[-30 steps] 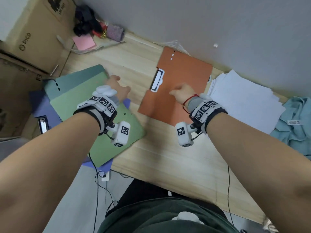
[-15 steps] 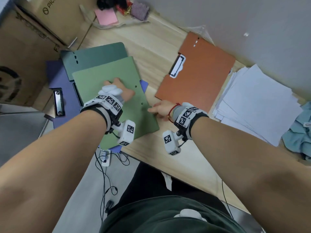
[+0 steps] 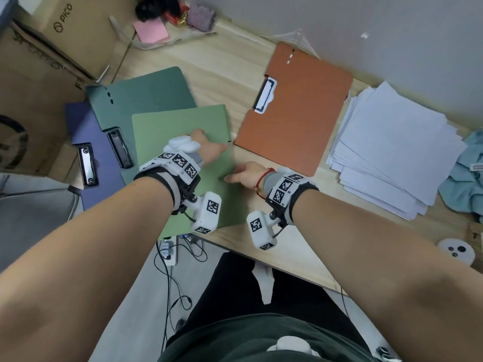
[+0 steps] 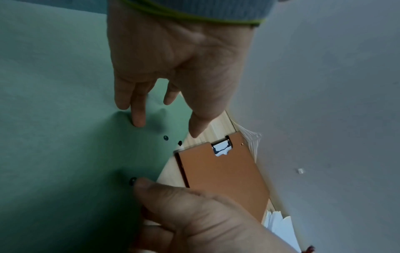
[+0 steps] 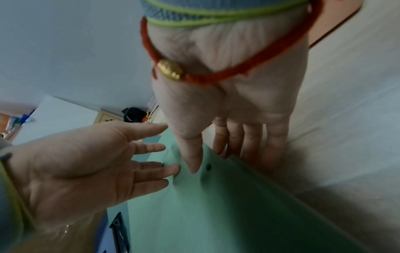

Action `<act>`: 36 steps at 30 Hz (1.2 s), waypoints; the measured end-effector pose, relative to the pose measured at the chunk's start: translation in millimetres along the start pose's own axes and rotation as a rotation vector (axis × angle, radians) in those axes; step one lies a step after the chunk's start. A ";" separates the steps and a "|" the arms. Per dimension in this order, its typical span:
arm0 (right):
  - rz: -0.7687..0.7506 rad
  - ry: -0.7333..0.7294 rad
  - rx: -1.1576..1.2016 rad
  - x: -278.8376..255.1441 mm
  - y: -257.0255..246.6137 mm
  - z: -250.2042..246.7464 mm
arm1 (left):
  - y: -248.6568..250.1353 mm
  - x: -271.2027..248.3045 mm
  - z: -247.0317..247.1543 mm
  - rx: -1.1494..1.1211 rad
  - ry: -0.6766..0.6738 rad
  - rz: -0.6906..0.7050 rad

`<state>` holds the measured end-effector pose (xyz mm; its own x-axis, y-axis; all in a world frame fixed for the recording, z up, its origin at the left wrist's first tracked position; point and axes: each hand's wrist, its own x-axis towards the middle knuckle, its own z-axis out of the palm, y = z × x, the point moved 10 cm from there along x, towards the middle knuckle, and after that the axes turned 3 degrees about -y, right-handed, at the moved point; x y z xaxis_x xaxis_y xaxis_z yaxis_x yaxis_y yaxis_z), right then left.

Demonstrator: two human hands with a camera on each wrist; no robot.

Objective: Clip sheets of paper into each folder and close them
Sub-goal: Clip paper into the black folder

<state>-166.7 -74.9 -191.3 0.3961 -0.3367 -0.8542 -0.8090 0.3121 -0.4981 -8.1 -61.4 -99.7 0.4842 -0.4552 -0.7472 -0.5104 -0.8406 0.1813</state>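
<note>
A light green folder (image 3: 180,152) lies closed on the wooden table, partly over a dark green folder (image 3: 146,100) and a purple one (image 3: 86,142), both with black clips. My left hand (image 3: 209,147) presses flat on its cover with straight fingers (image 4: 138,118). My right hand (image 3: 243,176) pinches the folder's right edge: the thumb (image 5: 192,162) lies on top, the other fingers (image 5: 249,145) reach under it. A closed orange folder (image 3: 295,111) lies just right of it, its white clip showing. Loose white paper (image 3: 392,152) is stacked further right.
Cardboard boxes (image 3: 39,61) stand at the left. A teal cloth (image 3: 467,178) lies at the far right. Pink notes (image 3: 151,31) and small clutter sit by the back wall. Below the table's front edge (image 3: 287,267) lie a power strip and cables (image 3: 170,254).
My right hand left the orange folder and came to the light green folder's right edge. The light green folder slid right, towards the orange one, with my left hand still on it.
</note>
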 end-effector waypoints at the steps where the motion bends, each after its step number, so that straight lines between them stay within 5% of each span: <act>1: -0.017 0.020 0.041 -4.1 -1.0 -0.7 | 3.4 -0.9 1.5 -0.021 0.001 0.007; 7: -0.135 0.012 0.046 -41.2 -16.7 -28.0 | 40.4 -11.4 -5.4 -0.209 0.004 0.092; 14: -0.288 0.232 0.059 -121.0 8.7 -144.4 | 122.9 -63.8 -67.0 -0.164 0.280 0.221; 18: -0.347 0.375 0.135 -187.9 37.0 -210.2 | 180.6 -91.7 -75.0 -0.323 0.290 0.381; 26: -0.457 0.548 0.198 -251.1 66.4 -252.5 | 280.0 -166.3 33.2 -0.330 -0.121 0.531; 31: -0.498 0.503 0.121 -253.7 70.4 -235.6 | 300.2 -160.5 56.5 -0.400 -0.044 0.527; 36: -0.450 0.495 0.118 -247.8 95.9 -241.6 | 302.4 -148.2 61.7 -0.205 0.044 0.491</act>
<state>-447.4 -176.1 8.5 0.4148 -0.8149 -0.4047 -0.5478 0.1314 -0.8262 -278.1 -230.0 26.4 0.2545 -0.8176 -0.5165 -0.5375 -0.5636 0.6273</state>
